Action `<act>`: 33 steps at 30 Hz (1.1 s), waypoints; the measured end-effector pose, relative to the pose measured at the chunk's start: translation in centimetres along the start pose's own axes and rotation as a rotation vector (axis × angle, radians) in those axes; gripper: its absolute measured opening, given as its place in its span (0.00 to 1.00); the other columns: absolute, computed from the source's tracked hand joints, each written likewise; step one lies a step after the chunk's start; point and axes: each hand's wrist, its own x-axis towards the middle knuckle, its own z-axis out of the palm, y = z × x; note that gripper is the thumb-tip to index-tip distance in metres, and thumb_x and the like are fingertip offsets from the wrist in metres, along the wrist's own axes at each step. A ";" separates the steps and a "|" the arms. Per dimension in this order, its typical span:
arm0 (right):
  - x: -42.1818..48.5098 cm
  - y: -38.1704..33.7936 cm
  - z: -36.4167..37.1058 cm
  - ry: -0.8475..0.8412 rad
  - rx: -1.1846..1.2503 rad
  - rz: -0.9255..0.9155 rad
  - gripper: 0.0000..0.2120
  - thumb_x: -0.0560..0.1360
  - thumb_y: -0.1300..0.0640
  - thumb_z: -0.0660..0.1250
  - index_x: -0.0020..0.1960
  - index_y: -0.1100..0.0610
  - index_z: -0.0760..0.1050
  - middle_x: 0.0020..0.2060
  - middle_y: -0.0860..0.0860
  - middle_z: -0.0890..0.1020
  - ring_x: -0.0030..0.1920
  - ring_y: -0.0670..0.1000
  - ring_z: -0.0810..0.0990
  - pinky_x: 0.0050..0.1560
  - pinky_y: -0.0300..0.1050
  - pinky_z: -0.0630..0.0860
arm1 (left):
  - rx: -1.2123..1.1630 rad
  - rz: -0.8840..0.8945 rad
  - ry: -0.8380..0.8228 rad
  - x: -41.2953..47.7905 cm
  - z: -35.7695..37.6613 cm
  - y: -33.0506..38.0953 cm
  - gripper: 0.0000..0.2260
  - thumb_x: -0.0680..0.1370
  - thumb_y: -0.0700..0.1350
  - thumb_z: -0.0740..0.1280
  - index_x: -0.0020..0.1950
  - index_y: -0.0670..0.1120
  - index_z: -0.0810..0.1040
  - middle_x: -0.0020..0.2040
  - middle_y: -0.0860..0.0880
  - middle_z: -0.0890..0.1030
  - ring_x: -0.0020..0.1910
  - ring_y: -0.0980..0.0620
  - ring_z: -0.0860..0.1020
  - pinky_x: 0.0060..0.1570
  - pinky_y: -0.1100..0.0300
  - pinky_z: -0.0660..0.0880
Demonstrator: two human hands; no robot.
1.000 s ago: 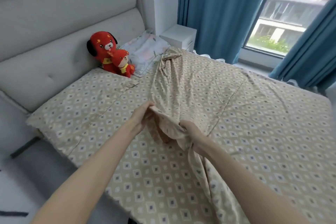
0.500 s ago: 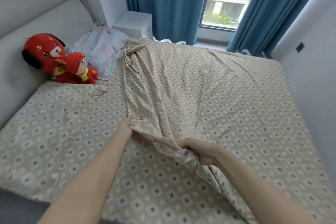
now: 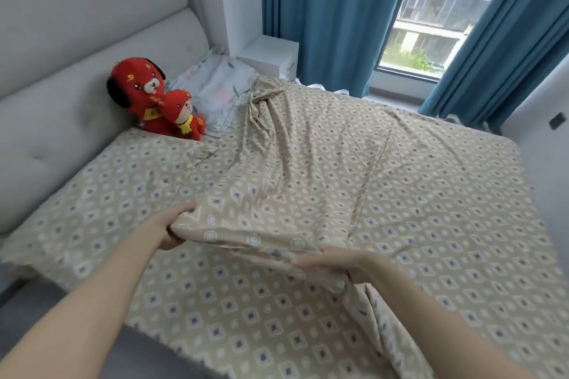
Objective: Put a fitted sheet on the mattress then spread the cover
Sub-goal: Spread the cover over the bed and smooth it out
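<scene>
Spread wider apart, left grip (image 3: 172, 229) and right grip (image 3: 337, 264) each hold the cover (image 3: 277, 194), its edge raised.

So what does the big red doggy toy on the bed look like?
The big red plush dog looks soft and fuzzy, with black floppy ears, a white muzzle and gold marks on its forehead and chest. It sits upright on the patterned sheet, its back against the grey padded headboard. A smaller red plush doll leans against its front. The left hand and right hand are well away from it, gripping the cover.
</scene>
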 end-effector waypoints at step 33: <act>14.0 -18.4 12.3 0.903 -0.056 -0.296 0.04 0.78 0.57 0.55 0.46 0.52 0.67 0.38 0.50 0.76 0.37 0.50 0.73 0.37 0.46 0.66 | 0.906 0.674 -0.621 7.8 0.3 16.8 0.15 0.83 0.52 0.55 0.63 0.47 0.73 0.60 0.52 0.75 0.60 0.56 0.73 0.63 0.60 0.68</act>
